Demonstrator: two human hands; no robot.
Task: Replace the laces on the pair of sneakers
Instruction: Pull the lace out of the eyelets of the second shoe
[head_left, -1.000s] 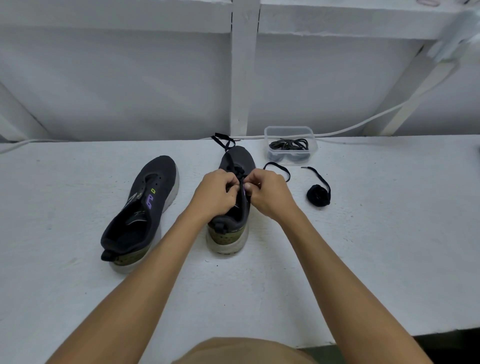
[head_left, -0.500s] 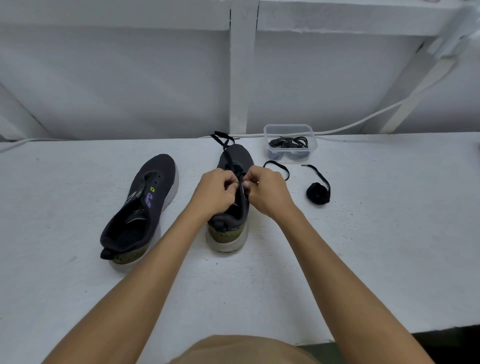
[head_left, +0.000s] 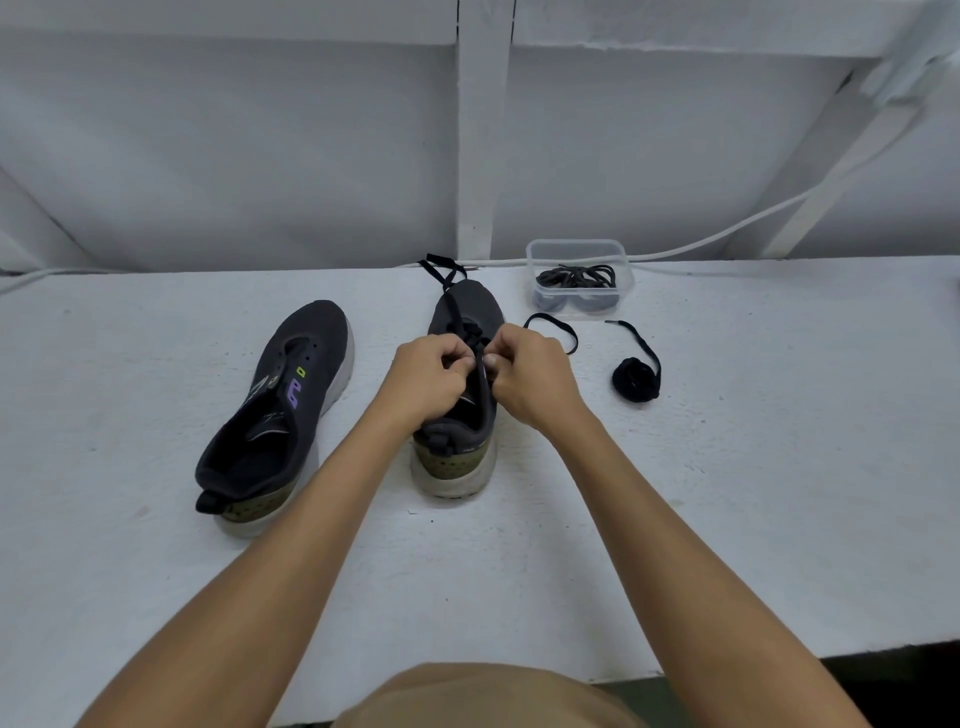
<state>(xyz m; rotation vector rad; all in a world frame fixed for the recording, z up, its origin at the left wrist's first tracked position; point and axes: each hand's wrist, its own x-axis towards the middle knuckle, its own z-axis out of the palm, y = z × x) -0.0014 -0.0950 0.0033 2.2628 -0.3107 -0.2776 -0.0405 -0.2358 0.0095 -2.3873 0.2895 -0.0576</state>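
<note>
Fingers (head_left: 457, 358) of the left hand (head_left: 423, 382) and those of the right hand (head_left: 530, 379) curl together at mid-frame, pinching the black lace (head_left: 457, 312) over the eyelets of a dark sneaker (head_left: 460, 415). That sneaker stands toe-away under both hands, its lace running up past the toe. Left of it lies the second sneaker (head_left: 280, 410), unlaced, with a purple mark. To the right on the white counter (head_left: 753, 493) sit a rolled black lace (head_left: 635, 379) and, above it, a clear tub (head_left: 579, 260) of laces.
</note>
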